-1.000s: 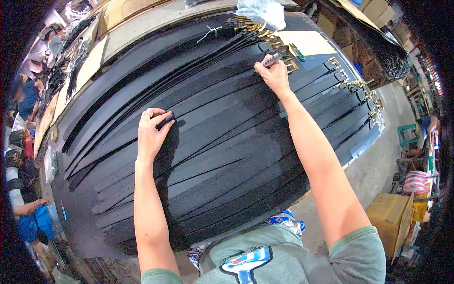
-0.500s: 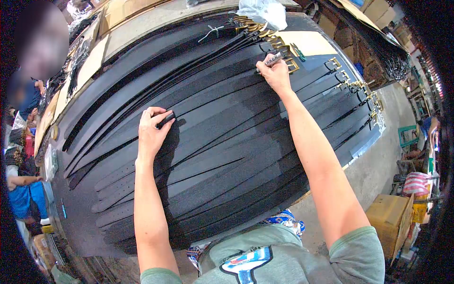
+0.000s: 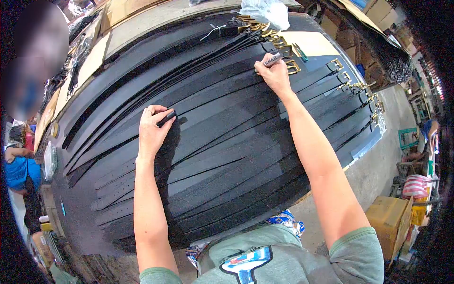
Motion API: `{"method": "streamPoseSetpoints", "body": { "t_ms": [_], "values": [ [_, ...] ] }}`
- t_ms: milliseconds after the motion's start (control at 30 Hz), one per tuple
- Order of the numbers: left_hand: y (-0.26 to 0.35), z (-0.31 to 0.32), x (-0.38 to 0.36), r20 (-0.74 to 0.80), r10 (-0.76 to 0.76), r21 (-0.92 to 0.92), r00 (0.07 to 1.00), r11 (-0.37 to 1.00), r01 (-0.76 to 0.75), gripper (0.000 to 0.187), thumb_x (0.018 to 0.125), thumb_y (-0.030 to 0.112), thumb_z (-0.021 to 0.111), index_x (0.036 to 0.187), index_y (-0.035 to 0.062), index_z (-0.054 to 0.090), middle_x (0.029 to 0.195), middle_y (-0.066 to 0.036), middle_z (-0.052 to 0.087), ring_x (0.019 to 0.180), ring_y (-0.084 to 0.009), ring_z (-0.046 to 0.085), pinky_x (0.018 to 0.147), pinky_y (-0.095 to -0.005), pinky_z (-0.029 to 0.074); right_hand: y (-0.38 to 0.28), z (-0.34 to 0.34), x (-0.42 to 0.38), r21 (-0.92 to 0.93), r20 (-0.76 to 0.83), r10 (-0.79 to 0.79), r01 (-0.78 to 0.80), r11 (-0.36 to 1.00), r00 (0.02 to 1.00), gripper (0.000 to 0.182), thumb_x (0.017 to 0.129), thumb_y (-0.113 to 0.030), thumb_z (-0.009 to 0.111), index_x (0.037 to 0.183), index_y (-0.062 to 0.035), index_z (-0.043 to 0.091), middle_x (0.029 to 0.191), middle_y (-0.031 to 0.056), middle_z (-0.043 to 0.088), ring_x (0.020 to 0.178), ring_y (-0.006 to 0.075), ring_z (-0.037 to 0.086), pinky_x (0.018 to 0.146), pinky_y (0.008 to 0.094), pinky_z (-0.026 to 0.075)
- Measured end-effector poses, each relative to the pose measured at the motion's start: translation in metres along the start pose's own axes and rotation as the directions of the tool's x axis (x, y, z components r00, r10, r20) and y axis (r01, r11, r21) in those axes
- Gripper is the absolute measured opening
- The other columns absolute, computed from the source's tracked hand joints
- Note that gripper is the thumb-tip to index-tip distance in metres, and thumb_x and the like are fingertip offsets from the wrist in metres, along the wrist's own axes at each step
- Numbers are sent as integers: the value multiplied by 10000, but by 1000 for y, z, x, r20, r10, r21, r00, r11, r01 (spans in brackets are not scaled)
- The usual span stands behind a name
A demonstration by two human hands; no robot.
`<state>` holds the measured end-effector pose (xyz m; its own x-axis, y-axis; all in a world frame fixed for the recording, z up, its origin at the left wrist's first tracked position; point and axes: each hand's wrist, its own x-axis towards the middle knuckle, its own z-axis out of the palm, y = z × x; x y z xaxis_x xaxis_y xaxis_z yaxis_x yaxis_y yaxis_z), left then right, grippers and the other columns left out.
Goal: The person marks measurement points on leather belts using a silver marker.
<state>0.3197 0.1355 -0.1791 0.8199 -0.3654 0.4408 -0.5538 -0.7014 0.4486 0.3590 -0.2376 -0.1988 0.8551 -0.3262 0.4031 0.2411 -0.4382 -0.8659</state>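
The right hand (image 3: 273, 75) has its fingers clamped on a marker (image 3: 273, 60), held over the black belts (image 3: 222, 109) near their brass buckles (image 3: 292, 67). The left hand (image 3: 154, 127) pinches a black cap (image 3: 166, 118) between thumb and fingers, above the middle of the belts. The belts lie side by side across the table (image 3: 78, 227). A clear plastic bag (image 3: 267, 13) sits beside the buckles at the far edge.

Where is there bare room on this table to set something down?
Bare: the dark tabletop between the small blue item and the belt tips, and most of the cream sheet beside the plastic bag. Crowded: the middle, under black belts, and the buckle end.
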Motion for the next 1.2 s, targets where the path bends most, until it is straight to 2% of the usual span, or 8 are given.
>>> {"method": "streamPoseSetpoints", "body": {
  "t_ms": [200,500,600,800,900,1000,1133,1200],
  "values": [
    [2,-1,1,4,-4,-3,1000,1000,4,234,747,85,758,977,52,729,978,-82,638,962,-233,594,839,-327,470,-2,8,-4,47,43,-68,66,997,997,305,772,-222,713,638,-17,531,542,48,532,532,110,475,537,309,411],
    [-1,-1,1,8,10,11,1000,1000,-10,228,752,92,753,975,52,729,976,-84,637,964,-242,595,845,-333,469,-16,7,-8,-35,111,-18,22,999,994,311,786,-239,722,650,-16,553,540,32,535,538,101,486,531,299,404],
    [2,-2,1,15,-15,8,1000,1000,15,227,757,98,749,979,56,731,984,-84,638,978,-244,594,854,-335,468,-14,5,-9,-75,144,-45,56,996,989,283,851,-215,700,689,-32,557,601,-3,576,567,59,481,528,255,379],
    [0,-1,1,11,-25,-6,1000,1000,25,232,753,103,747,981,60,733,983,-78,632,981,-244,588,860,-342,465,-23,8,-14,-144,145,-82,103,984,986,290,842,-205,699,689,-24,532,566,-9,500,561,68,448,523,266,363],
    [1,-1,1,18,-30,-8,999,1000,30,233,757,96,748,986,58,731,991,-81,639,988,-243,593,868,-338,466,-25,15,-17,-75,150,-208,221,972,967,290,795,-208,711,687,-9,532,582,69,561,567,118,515,563,310,435],
    [1,-1,1,7,-17,-10,1000,1000,17,238,750,89,752,985,57,730,988,-81,640,986,-242,592,869,-336,466,-29,14,-17,-116,104,-108,120,986,989,290,803,-195,705,685,-5,521,592,83,565,575,126,519,571,316,442],
    [0,-1,0,3,-28,-15,1000,1000,28,239,744,84,757,980,55,729,985,-81,642,984,-242,592,868,-334,466,-4,14,-7,237,99,59,-81,968,993,283,809,-162,703,638,-32,518,592,15,576,543,82,498,532,273,416],
    [-1,0,0,-1,-17,-13,1000,1000,17,237,743,85,758,976,55,728,988,-80,643,984,-242,592,865,-335,467,-4,13,-6,222,96,64,-84,971,993,283,811,-161,703,633,-39,520,592,8,575,539,73,496,526,262,409]
  ]
}}
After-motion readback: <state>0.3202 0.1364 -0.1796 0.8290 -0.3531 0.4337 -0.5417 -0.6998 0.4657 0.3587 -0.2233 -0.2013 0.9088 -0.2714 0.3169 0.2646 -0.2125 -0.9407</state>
